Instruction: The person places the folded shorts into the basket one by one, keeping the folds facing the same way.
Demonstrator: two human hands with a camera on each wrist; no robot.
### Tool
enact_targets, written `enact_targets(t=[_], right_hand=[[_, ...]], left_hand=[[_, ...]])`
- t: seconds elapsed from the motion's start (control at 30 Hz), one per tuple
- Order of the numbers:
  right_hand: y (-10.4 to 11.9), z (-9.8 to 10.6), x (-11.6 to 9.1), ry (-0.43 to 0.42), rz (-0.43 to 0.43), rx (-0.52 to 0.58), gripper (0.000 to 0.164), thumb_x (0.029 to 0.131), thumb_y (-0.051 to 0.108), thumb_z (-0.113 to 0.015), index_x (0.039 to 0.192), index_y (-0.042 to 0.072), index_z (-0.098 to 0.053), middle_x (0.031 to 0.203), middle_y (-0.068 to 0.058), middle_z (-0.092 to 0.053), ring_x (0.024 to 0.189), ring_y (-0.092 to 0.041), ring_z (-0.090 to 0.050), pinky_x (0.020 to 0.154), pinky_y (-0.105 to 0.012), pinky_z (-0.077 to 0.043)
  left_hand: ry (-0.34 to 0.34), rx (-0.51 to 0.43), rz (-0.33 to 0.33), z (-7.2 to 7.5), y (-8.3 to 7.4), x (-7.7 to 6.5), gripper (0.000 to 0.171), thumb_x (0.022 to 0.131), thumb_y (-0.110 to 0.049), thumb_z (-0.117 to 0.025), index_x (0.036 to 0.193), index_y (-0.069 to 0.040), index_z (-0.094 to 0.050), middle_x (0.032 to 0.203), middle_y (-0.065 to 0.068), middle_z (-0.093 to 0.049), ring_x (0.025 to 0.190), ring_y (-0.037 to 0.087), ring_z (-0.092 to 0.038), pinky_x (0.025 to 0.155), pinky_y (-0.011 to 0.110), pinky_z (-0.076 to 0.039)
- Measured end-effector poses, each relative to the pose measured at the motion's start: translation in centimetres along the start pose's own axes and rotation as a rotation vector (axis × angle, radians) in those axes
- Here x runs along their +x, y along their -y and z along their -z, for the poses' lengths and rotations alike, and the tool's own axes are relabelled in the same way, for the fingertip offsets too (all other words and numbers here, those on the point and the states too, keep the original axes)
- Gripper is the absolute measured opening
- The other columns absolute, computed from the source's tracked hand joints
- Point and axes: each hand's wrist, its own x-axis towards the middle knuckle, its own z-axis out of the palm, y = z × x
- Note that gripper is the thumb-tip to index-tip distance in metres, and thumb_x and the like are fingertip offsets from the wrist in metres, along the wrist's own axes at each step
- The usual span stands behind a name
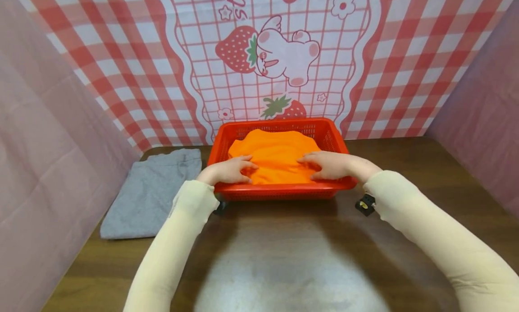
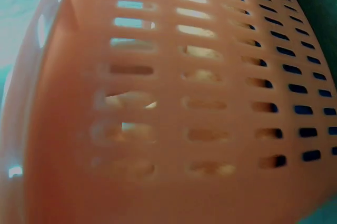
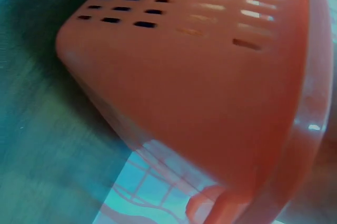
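An orange folded cloth [image 1: 279,152] lies inside a red plastic basket [image 1: 279,194] with slotted walls. Reaching over the basket's front left rim, my left hand [image 1: 230,170] rests its spread fingers on the cloth's left side. On the opposite side my right hand [image 1: 330,163] touches the cloth with loosely bent fingers, its wrist above the front right rim. The left wrist view is filled by the slotted basket wall [image 2: 163,145], which hides that hand. In the right wrist view the basket's corner [image 3: 174,92] blocks sight of the other hand.
A folded grey cloth [image 1: 154,195] lies left of the basket on the brown wooden table [image 1: 279,258]. Behind stands a red-and-white checked curtain [image 1: 134,64] with strawberry pictures. Pink fabric walls [image 1: 44,149] close in both sides.
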Motion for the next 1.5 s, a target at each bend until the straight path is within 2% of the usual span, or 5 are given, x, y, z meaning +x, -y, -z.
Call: enact_targets(t=[0.33,0.7,1.13,1.27,1.5], right_hand=[[-0.4,-0.8,-0.3,-0.19,0.09,-0.056,0.037,0.081,0.017,-0.067,0.117,0.01,-0.061,0.116,-0.012,-0.056,0.111,-0.031,-0.047,0.099,-0.05,-0.035],[-0.8,-0.7,-0.3,-0.137,0.054,-0.025,0.037,0.083,0.019,-0.065,0.119,0.01,-0.06,0.114,-0.01,-0.058,0.103,-0.026,-0.051,0.097,-0.048,-0.038],[-0.3,-0.7,-1.1,-0.238,0.1,-0.031,0.022,0.087,0.006,-0.05,0.097,0.009,-0.069,0.096,-0.006,-0.064,0.09,-0.022,-0.055,0.091,-0.045,-0.042],[-0.1,-1.2,-1.1,-0.219,0.105,-0.055,0.026,0.086,0.004,-0.047,0.094,0.008,-0.071,0.095,-0.006,-0.064,0.094,-0.025,-0.058,0.09,-0.045,-0.042],[0.1,-1.2,-1.2,-0.142,0.017,-0.062,0.028,0.088,0.01,-0.047,0.104,0.009,-0.069,0.105,-0.008,-0.066,0.1,-0.027,-0.057,0.094,-0.046,-0.04]], left_hand=[[-0.198,-0.004,0.0,-0.6,0.2,-1.0,0.042,0.083,-0.02,-0.064,0.124,-0.013,-0.056,0.132,0.009,-0.048,0.12,0.025,-0.042,0.104,0.04,-0.032],[-0.048,0.078,0.078,-0.3,-0.2,-0.4,0.051,0.085,-0.004,-0.052,0.134,-0.015,-0.046,0.146,0.008,-0.031,0.129,0.026,-0.034,0.108,0.041,-0.026],[-0.259,0.015,0.053,-1.2,-0.8,-2.9,0.028,0.09,-0.024,-0.055,0.112,-0.011,-0.065,0.109,0.005,-0.064,0.098,0.02,-0.056,0.093,0.038,-0.042],[-0.203,0.055,0.108,-1.5,-1.1,-3.1,0.032,0.094,-0.033,-0.047,0.103,-0.01,-0.068,0.099,0.007,-0.065,0.09,0.021,-0.059,0.087,0.038,-0.044],[-0.039,0.012,0.266,-1.7,-1.5,-2.8,0.06,0.094,-0.053,-0.029,0.137,-0.013,-0.041,0.14,0.009,-0.041,0.127,0.026,-0.04,0.107,0.044,-0.026]])
